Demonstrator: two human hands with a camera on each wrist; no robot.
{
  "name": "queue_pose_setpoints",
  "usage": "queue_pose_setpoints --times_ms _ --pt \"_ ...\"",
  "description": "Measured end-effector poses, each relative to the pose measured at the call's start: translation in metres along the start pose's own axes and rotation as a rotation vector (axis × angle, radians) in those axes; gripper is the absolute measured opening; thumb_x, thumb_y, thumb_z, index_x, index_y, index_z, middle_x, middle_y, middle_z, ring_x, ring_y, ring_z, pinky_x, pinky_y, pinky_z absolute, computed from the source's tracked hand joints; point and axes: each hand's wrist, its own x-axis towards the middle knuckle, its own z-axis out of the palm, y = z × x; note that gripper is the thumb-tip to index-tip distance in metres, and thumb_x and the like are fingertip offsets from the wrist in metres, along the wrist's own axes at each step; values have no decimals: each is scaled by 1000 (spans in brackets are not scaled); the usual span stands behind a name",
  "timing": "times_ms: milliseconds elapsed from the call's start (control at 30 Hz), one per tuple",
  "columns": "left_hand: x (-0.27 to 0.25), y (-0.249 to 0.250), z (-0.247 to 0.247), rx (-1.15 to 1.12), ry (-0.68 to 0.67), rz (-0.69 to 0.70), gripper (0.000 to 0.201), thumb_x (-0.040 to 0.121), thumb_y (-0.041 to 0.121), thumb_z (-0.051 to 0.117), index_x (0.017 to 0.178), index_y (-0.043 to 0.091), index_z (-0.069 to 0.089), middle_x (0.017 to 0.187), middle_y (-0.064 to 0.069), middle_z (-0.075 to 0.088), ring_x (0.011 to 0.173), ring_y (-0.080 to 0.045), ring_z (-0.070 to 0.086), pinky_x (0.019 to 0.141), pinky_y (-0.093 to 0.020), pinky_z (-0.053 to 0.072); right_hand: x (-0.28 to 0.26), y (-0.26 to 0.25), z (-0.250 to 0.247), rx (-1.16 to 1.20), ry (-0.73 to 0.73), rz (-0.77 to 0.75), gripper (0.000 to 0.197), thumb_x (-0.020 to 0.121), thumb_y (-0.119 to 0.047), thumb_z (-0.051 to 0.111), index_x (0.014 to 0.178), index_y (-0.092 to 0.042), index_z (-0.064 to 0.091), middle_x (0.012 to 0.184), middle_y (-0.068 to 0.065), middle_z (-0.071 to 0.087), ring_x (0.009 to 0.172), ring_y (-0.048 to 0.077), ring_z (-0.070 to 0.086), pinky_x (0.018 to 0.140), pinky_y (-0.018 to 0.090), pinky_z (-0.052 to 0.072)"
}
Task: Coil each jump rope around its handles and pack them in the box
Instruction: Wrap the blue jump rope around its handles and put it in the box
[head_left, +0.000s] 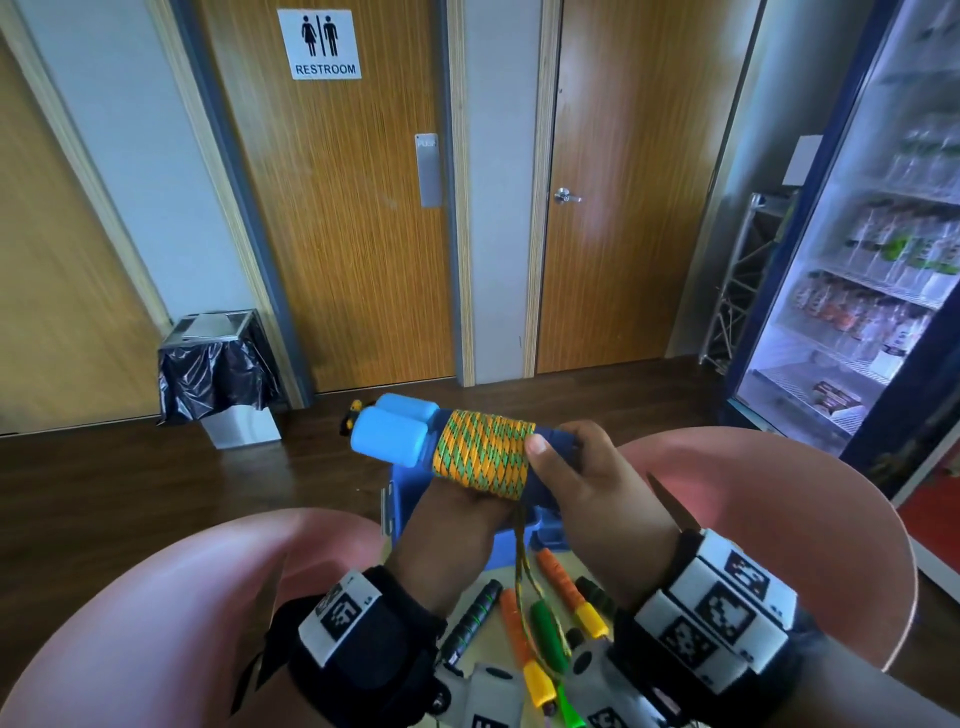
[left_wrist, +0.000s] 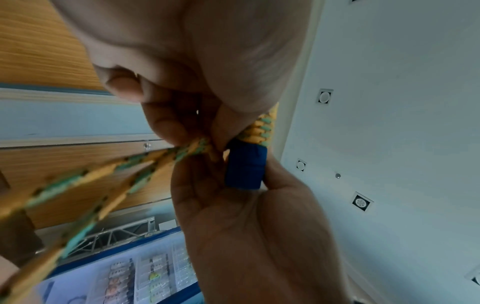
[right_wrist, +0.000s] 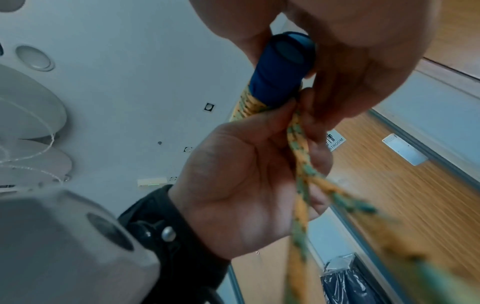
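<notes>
I hold up a jump rope with its two blue handles (head_left: 395, 431) side by side and orange-green rope (head_left: 480, 454) coiled round their middle. My left hand (head_left: 457, 512) grips the coil from below and, in the right wrist view, pinches the two loose rope strands (right_wrist: 301, 156) against it. My right hand (head_left: 576, 467) grips the dark blue handle ends (right_wrist: 280, 70). The loose strands (head_left: 519, 551) hang down to the table. The blue box (head_left: 410, 499) stands just beneath, mostly hidden by my hands.
More jump ropes lie near me on the table: orange handles with yellow tips (head_left: 569, 587), a green handle (head_left: 545, 634), a black handle (head_left: 472, 618). Pink rounded chair backs (head_left: 753, 493) flank the table. A lined bin (head_left: 218, 364) and a drinks fridge (head_left: 872, 291) stand beyond.
</notes>
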Motion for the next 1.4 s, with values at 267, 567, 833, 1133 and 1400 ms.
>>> queue_pose_setpoints --times_ms 267,567,833,1133,1400 --pt "0 -30 -26 -319 30 -200 15 66 10 70 80 6 72 68 -13 64 56 -17 61 53 -22 41 4 14 -17 174 117 8 16 93 -17 65 98 -21 51 103 26 61 91 43 67 72 59 59" --pt "25 -31 -33 -237 264 -253 45 86 64 59 80 19 64 64 -3 61 51 -20 60 43 -25 41 -12 33 -28 -216 -34 -151 28 90 -15 69 93 -32 47 76 2 59 64 15 61 63 43 54" --pt "33 -44 -29 12 417 -265 76 53 95 58 59 19 67 74 -10 72 78 -35 71 82 -57 55 -14 50 -24 171 -58 177 12 91 -17 68 101 -21 62 105 22 65 94 40 69 79 57 58" --pt "12 -26 -20 741 316 313 59 69 79 57 105 32 61 101 18 59 95 -2 56 83 -27 45 -12 53 -35 -239 -62 92 6 94 -23 63 98 -25 59 91 2 66 78 14 66 67 27 56" --pt "8 -11 9 1091 -208 383 53 66 67 69 105 42 42 91 18 56 85 -4 61 62 -18 34 -12 37 -39 -294 -182 46 24 88 -24 72 107 -26 59 92 -6 64 81 6 64 66 15 51"
